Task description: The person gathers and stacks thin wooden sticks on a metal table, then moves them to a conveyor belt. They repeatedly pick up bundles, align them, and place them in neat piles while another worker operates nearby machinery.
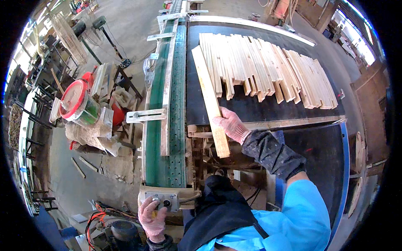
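My right hand (231,124), in a pinkish knit glove, is closed around the lower part of a long, pale wooden strip (208,90). The strip slants from the dark table toward me, its far end beside the other strips. At the near end of the conveyor, my left hand (151,219), gloved alike, reaches over a grey control box (176,198). Its thumb and fingers are apart, with the fingertips at the silver knob (155,200); whether they press it I cannot tell. A black knob (167,203) sits just to the right.
Many wooden strips (259,67) lie side by side on the dark table (194,109). A green conveyor belt (177,125) with a metal guide rail (167,83) runs along its left. Farther left stands a red-rimmed bucket (87,109). Cables (98,215) lie at lower left.
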Tool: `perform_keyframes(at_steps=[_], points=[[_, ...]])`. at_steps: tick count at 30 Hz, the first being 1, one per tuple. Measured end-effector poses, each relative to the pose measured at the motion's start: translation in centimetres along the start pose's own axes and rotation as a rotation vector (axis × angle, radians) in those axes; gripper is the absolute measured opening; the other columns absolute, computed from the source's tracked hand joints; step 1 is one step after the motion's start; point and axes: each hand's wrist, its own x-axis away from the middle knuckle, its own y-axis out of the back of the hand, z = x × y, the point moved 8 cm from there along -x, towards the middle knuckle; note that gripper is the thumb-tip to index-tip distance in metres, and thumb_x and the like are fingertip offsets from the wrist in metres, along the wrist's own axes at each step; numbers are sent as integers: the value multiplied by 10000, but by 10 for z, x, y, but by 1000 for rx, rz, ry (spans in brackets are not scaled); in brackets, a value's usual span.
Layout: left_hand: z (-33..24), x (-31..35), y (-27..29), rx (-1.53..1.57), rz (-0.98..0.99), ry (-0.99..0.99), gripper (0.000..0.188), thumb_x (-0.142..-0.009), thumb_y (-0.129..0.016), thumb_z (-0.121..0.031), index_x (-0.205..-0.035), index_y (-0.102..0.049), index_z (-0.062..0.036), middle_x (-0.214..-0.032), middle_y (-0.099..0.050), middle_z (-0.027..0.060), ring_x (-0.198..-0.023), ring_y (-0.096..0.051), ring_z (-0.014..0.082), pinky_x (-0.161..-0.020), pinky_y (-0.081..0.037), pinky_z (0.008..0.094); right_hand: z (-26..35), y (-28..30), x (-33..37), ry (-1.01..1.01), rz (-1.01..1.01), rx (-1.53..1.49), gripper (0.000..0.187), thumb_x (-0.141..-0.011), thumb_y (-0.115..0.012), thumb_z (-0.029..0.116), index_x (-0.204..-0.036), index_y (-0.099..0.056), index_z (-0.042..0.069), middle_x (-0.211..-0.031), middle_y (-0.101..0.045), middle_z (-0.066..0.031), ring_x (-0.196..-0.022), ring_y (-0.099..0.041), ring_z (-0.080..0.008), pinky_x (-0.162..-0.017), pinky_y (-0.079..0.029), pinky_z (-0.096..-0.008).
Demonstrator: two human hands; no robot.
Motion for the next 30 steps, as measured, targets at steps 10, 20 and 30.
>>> perform_keyframes(at_steps=[10, 20, 30], points=[[-6, -10, 3, -72, 27, -160, 452, -648, -928, -125, -1072, -772, -120, -1243, -745, 136, -1061, -686, 352, -941, -538, 466, -21, -26, -128, 49, -118, 281, 283, -993, -663, 222, -1067, -636, -50, -895, -669, -89, -858, -629, -184, -787, -543, -391], [-12, -12, 5, -144, 22, -104, 454, -667, -904, -81, -1096, -756, -101, -1250, -736, 141, -1091, -691, 349, -967, -550, 455, -16, -58, -205, 53, -88, 26, 354, -1011, -681, 251, -1180, -697, -59, -1026, -754, -133, -969, -698, -249, -903, -548, -384], [4, -6, -2, -68, 34, -40, 479, -673, -947, -195, -1108, -763, -112, -1302, -723, 134, -1163, -650, 358, -1010, -515, 471, -44, -64, -185, 109, -198, 152, 299, -964, -690, 253, -1062, -668, -29, -922, -705, -233, -925, -704, -348, -852, -535, -442]])
